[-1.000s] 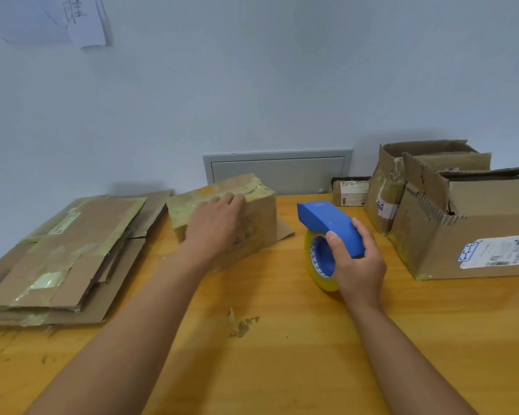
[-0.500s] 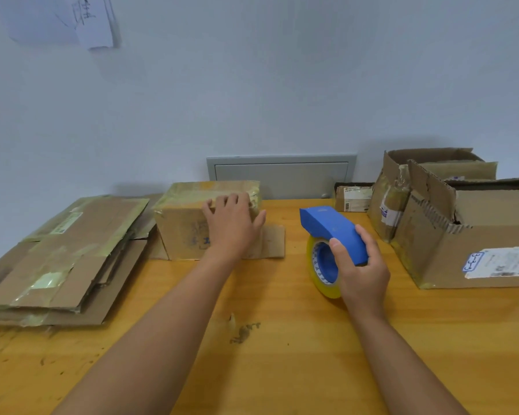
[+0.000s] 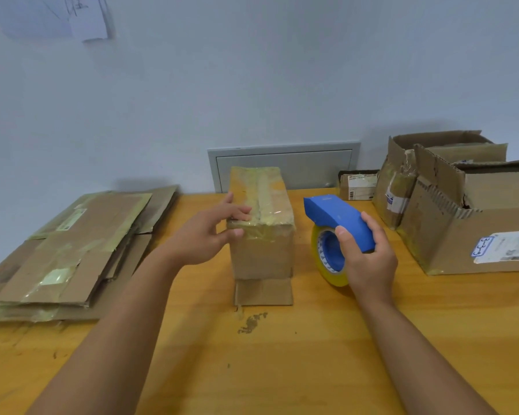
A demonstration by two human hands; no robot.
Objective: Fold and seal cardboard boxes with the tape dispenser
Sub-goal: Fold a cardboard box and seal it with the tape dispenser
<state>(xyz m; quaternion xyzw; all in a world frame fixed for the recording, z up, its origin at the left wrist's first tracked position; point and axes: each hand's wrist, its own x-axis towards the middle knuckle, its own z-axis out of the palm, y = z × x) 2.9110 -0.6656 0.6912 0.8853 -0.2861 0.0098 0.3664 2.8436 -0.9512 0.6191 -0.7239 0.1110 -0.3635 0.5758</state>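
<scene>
A small cardboard box (image 3: 262, 253) stands on the wooden table (image 3: 282, 369), its short end facing me. Yellowish tape runs along its top, and one loose flap (image 3: 263, 292) lies flat on the table in front. My left hand (image 3: 207, 238) touches the box's top-left front corner, fingertips on the top edge and thumb against the front face. My right hand (image 3: 369, 259) grips the blue tape dispenser (image 3: 339, 220) just right of the box. The dispenser's yellow tape roll (image 3: 327, 265) rests on the table.
A stack of flattened cardboard (image 3: 69, 250) lies at the left. Two open, worn boxes (image 3: 468, 211) stand at the right, with a small labelled box (image 3: 357, 185) behind them by the wall. A grey panel (image 3: 312, 166) sits in the wall behind.
The box has been turned a quarter turn, so its short end and loose flap now face me. My left hand has shifted from its top to its front-left corner. The dispenser has stayed put.
</scene>
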